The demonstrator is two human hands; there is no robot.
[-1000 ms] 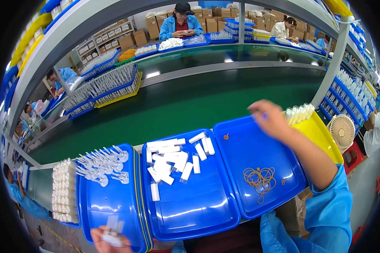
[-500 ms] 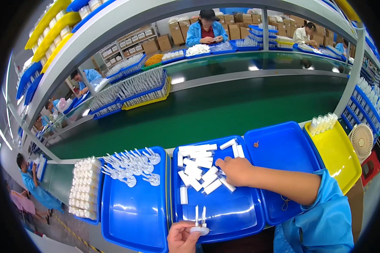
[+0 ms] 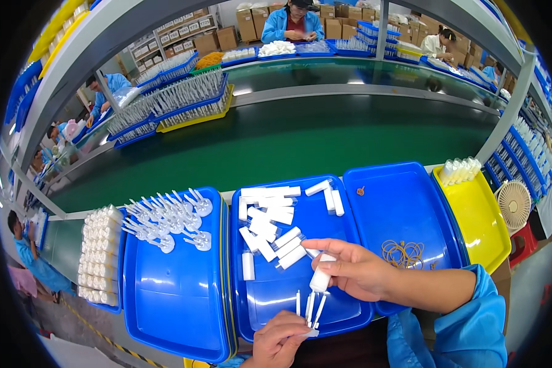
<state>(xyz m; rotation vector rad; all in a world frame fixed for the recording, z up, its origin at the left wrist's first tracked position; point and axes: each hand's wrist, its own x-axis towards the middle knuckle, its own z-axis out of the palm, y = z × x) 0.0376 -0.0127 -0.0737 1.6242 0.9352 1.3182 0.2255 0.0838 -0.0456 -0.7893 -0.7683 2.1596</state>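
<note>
My left hand (image 3: 275,343) is closed on the round base of a clear piece with several upright prongs (image 3: 311,311), close to the near edge of the middle blue tray (image 3: 260,306). Just above those prongs, a white tube (image 3: 322,276) is pinched between the thumb and fingers of my right hand (image 3: 365,273). Tube and prongs look close; whether they touch I cannot tell. Loose white tubes (image 3: 267,227) lie in the far half of the middle tray. In the left blue tray (image 3: 172,306), similar pronged pieces (image 3: 168,218) stand grouped toward the far side.
White capped containers (image 3: 99,257) stand in rows at far left. The right blue tray (image 3: 405,205) has rubber bands (image 3: 403,253); beyond is a yellow tray (image 3: 481,224) with filled tubes (image 3: 460,170). A small fan (image 3: 513,205) is at right. A green conveyor (image 3: 288,138) runs behind; co-workers sit across it.
My right hand has come back from the pile toward my left hand, bringing a white tube. The pronged piece in my left hand has tilted. The whole view has shifted slightly.
</note>
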